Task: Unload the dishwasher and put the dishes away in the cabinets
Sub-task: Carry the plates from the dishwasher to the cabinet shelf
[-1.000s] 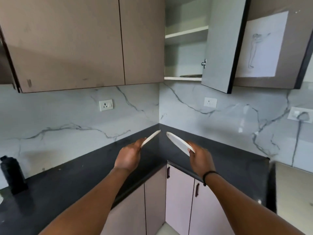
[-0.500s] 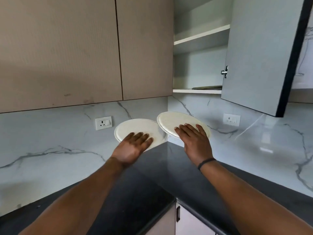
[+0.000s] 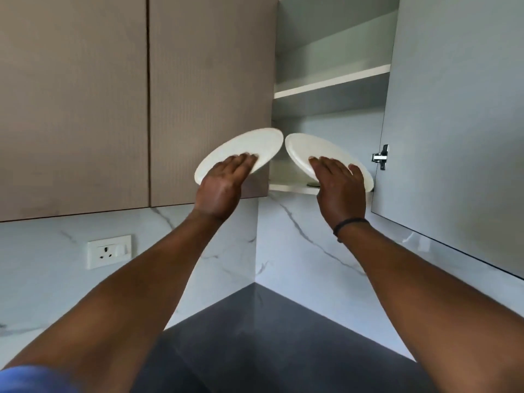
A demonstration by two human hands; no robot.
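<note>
Overhead, two white plates were raised. Left hand [image 3: 219,185] grasped the left plate [image 3: 241,150]; right hand [image 3: 338,188] grasped the right plate [image 3: 309,148], both before the open cabinet [image 3: 330,89].

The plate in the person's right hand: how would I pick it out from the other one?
Find the open wall cabinet in the corner, its grey door swung out to the right. The plate is held up before its lowest shelf by the right hand, which wears a dark wristband. The left hand holds its twin before the closed brown door.
</note>
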